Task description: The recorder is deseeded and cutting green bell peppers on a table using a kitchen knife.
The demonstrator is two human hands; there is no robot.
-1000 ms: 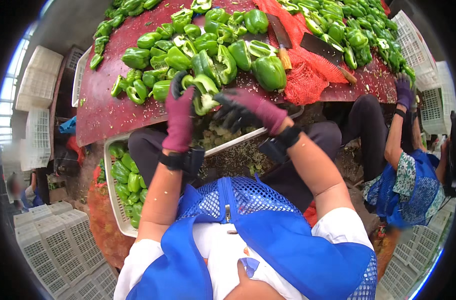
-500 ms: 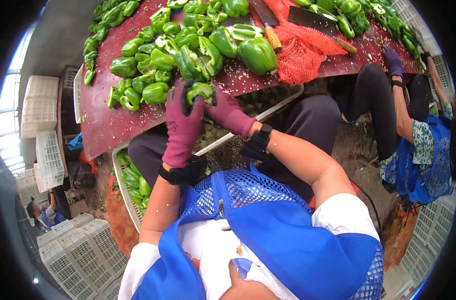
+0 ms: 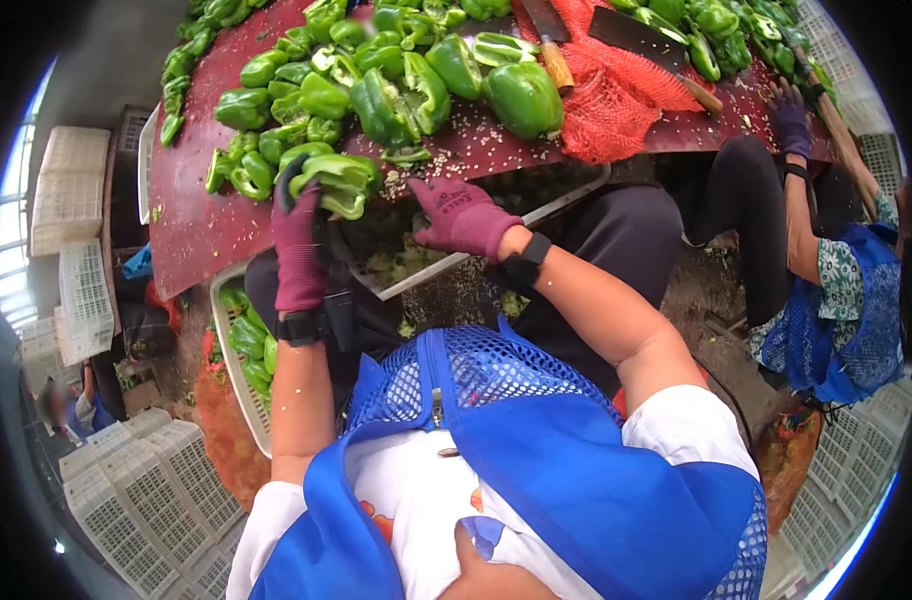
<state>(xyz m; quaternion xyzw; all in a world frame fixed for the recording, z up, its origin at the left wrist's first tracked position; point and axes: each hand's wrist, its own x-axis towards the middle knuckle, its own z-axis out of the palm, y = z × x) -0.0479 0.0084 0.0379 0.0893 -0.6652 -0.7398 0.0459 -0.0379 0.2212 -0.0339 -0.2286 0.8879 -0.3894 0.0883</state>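
Observation:
A hollowed green bell pepper piece (image 3: 342, 186) is in my left hand (image 3: 296, 240), in a purple glove with dark fingertips, held at the near edge of the red table (image 3: 201, 215). My right hand (image 3: 466, 216), gloved alike, hovers at that edge with thumb and forefinger apart and nothing visible between them. Below it, partly hidden by the tabletop, a white-rimmed crate (image 3: 566, 204) contains pale green scraps. Cut and whole bell peppers (image 3: 381, 108) lie heaped beyond my hands, and a large whole pepper (image 3: 523, 100) sits to their right.
A wooden-handled knife (image 3: 556, 65) and a cleaver (image 3: 636, 38) lie by red mesh netting (image 3: 606, 120). A crate of green peppers (image 3: 248, 340) stands by my left leg. Stacked white crates (image 3: 151, 480) are at lower left. A co-worker's gloved hand (image 3: 791, 120) rests on the table at right.
My hands have drawn apart. The left moved left and nearer with a pepper piece; the right no longer meets it and sits slightly right, fingers spread.

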